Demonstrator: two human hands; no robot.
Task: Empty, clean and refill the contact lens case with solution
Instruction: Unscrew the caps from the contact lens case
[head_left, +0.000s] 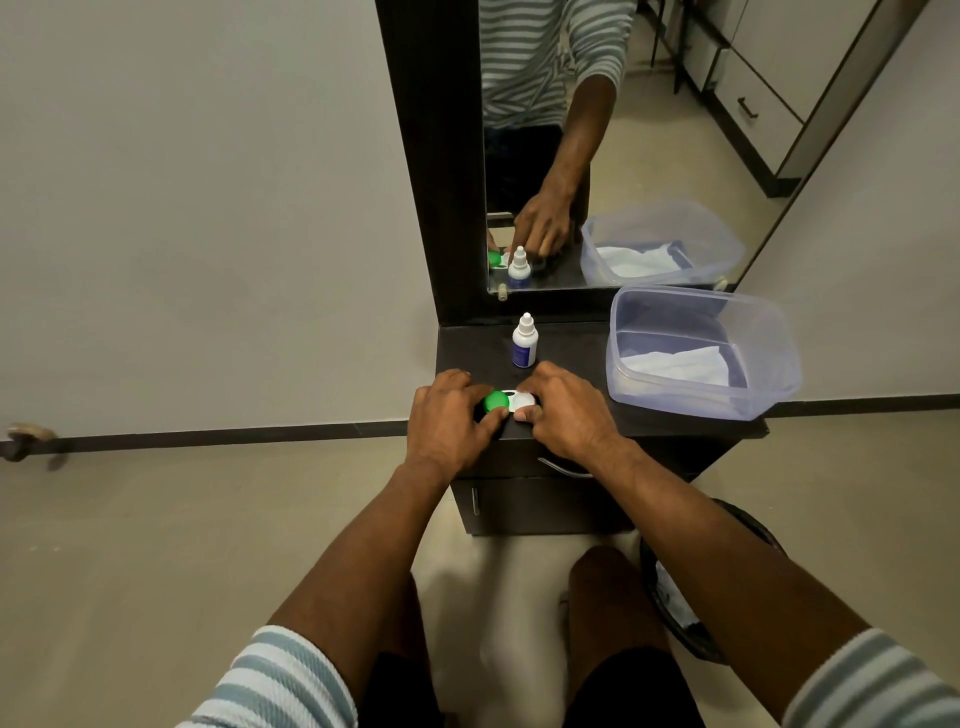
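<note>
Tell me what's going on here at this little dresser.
A person seated at a dark dresser with a mirror has both hands on a contact lens case lying on its top. The left hand grips the side with the green cap; the right hand covers the white side. A small solution bottle stands capped just behind the case, untouched. To the right sits a clear plastic tub with a white cloth inside.

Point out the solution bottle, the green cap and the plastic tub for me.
solution bottle (523, 347), head view, on its white body.
green cap (496, 401), head view, on its top.
plastic tub (779, 358), head view, on its right wall.
</note>
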